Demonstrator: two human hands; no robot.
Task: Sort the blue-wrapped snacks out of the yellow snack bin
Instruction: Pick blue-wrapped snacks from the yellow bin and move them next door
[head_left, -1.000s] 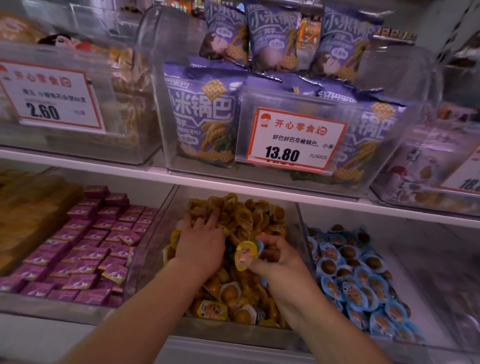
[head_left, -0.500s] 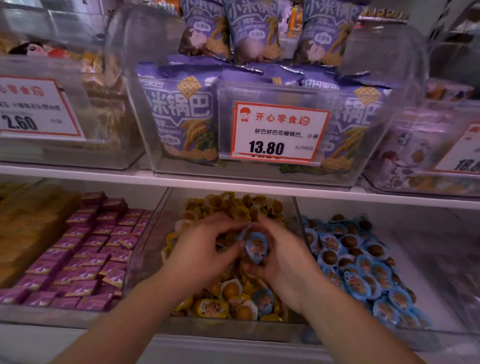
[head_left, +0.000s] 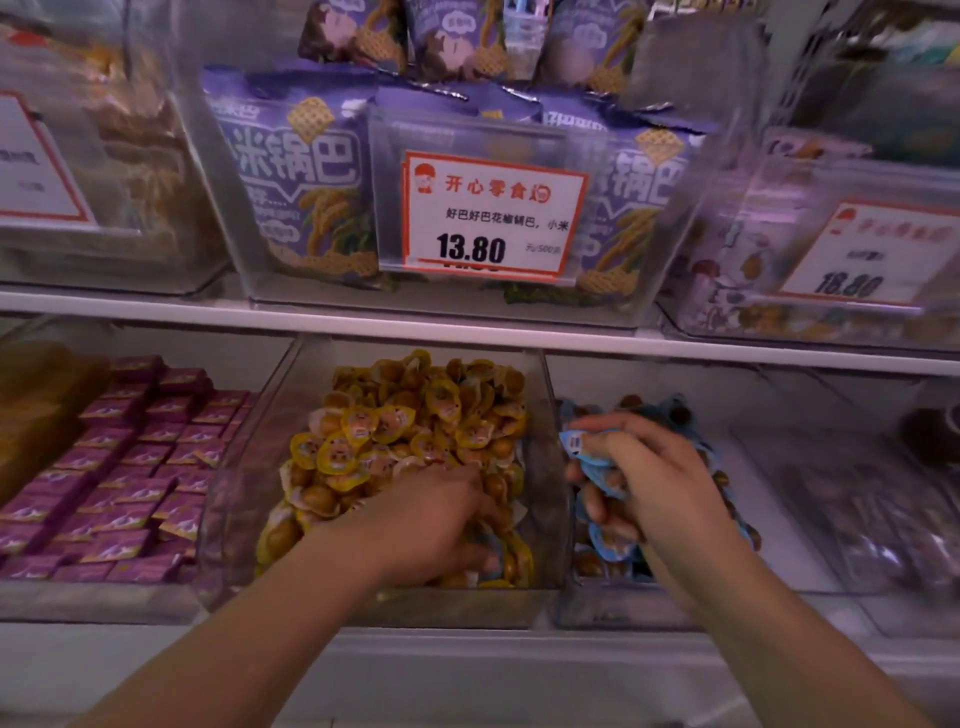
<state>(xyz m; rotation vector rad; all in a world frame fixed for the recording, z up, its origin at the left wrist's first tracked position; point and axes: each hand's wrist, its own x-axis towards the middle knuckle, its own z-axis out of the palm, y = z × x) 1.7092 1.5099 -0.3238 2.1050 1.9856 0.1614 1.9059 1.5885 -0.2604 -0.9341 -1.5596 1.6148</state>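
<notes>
Shop shelving (head_left: 467, 338) fills the view, with clear bins side by side on the lower level. Blue snacks (head_left: 592, 457) sit pinched between the curled fingers and thumb of the right hand (head_left: 660, 483), above the blue bin (head_left: 602, 608) just right of the yellow bin (head_left: 244, 467). Left hand (head_left: 431, 514) rests palm down in the yellow snacks (head_left: 415, 415), fingers curled into the pile; whether they hold anything I cannot tell. Purple packets (head_left: 130, 467) lie left. Far above hangs a price tag (head_left: 491, 218).
</notes>
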